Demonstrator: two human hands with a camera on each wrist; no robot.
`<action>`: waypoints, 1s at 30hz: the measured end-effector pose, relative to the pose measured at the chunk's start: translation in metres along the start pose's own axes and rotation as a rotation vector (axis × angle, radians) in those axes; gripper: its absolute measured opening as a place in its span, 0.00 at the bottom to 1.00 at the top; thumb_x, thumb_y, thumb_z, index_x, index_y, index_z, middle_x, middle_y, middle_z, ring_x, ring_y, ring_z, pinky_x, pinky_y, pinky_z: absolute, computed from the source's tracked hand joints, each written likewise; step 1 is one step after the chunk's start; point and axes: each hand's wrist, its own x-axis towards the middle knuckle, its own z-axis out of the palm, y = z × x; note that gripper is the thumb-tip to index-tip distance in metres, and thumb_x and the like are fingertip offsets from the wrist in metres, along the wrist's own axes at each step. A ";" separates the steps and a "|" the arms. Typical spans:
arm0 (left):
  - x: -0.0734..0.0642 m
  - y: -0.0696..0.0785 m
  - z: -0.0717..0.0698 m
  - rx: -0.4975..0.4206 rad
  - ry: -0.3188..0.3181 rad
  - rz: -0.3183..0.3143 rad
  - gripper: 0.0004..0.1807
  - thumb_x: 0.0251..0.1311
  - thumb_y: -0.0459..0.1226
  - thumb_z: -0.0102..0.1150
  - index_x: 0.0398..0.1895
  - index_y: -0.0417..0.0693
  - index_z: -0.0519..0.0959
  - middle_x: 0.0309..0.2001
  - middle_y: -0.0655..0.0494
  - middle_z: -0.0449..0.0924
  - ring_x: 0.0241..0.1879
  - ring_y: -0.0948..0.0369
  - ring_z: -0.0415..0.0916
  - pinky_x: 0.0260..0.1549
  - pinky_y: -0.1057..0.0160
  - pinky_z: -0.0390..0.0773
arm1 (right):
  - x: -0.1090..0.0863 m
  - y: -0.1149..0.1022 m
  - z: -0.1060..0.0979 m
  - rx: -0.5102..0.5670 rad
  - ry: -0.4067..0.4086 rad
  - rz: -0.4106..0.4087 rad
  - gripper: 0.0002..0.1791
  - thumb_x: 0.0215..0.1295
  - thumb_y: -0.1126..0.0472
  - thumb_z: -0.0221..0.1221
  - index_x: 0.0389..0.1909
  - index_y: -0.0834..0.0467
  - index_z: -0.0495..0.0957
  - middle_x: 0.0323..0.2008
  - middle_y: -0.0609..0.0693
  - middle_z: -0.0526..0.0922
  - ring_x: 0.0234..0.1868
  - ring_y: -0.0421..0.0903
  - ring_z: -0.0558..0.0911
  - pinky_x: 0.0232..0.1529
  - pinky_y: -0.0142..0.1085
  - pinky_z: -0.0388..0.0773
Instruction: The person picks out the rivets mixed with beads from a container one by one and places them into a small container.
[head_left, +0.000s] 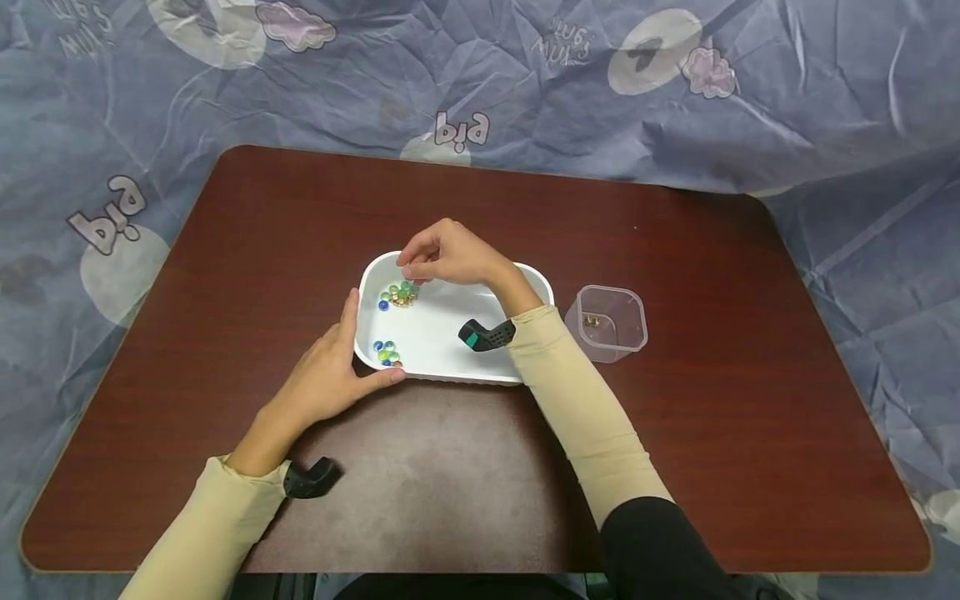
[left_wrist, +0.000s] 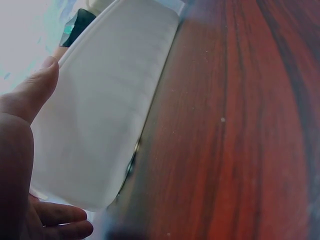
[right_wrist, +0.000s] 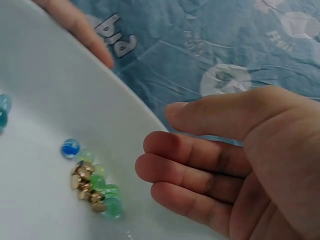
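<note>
A white tray (head_left: 465, 333) lies on the table with glass marbles in two groups. The far group of green and blue marbles (right_wrist: 97, 180) sits against small shiny gold pieces (right_wrist: 85, 182); the near group of marbles (head_left: 386, 353) is by the front left corner. My left hand (head_left: 322, 371) grips that corner, its thumb along the front rim and its fingers at the left end. Over the tray's far side is my right hand (head_left: 450, 254), fingers loosely bent beside the far group. In the right wrist view its thumb and fingertips are apart, with nothing between them.
A clear plastic container (head_left: 626, 321) stands just right of the tray, with a few small gold pieces (head_left: 591, 321) inside. The brown wooden table (head_left: 720, 400) extends around both. A blue patterned cloth (head_left: 525, 92) hangs beyond the far edge.
</note>
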 end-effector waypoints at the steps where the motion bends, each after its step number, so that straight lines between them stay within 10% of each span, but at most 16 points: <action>1: 0.000 0.000 0.000 0.004 0.004 0.001 0.68 0.53 0.61 0.68 0.79 0.41 0.31 0.71 0.33 0.58 0.66 0.42 0.63 0.59 0.41 0.65 | 0.001 0.000 0.002 -0.023 -0.016 0.005 0.11 0.63 0.68 0.65 0.44 0.69 0.84 0.34 0.57 0.87 0.35 0.50 0.86 0.40 0.38 0.81; 16: 0.000 0.000 0.000 0.016 -0.006 -0.004 0.67 0.55 0.62 0.66 0.78 0.41 0.30 0.73 0.34 0.55 0.68 0.42 0.61 0.60 0.40 0.63 | 0.013 0.010 0.027 -0.440 -0.151 0.026 0.05 0.62 0.65 0.66 0.38 0.57 0.86 0.23 0.45 0.80 0.25 0.37 0.74 0.32 0.30 0.68; 25: 0.000 0.001 0.000 0.019 -0.004 0.001 0.67 0.55 0.62 0.66 0.78 0.40 0.31 0.72 0.33 0.57 0.67 0.42 0.61 0.60 0.40 0.63 | 0.015 0.010 0.032 -0.489 -0.143 0.021 0.03 0.60 0.63 0.68 0.32 0.55 0.82 0.20 0.43 0.76 0.25 0.37 0.73 0.63 0.41 0.58; 30: 0.000 0.000 0.000 0.024 -0.002 0.007 0.67 0.55 0.62 0.66 0.78 0.40 0.31 0.73 0.33 0.55 0.68 0.41 0.60 0.60 0.40 0.63 | 0.016 0.011 0.034 -0.503 -0.131 0.019 0.05 0.60 0.63 0.68 0.29 0.55 0.80 0.19 0.43 0.74 0.24 0.37 0.71 0.62 0.42 0.59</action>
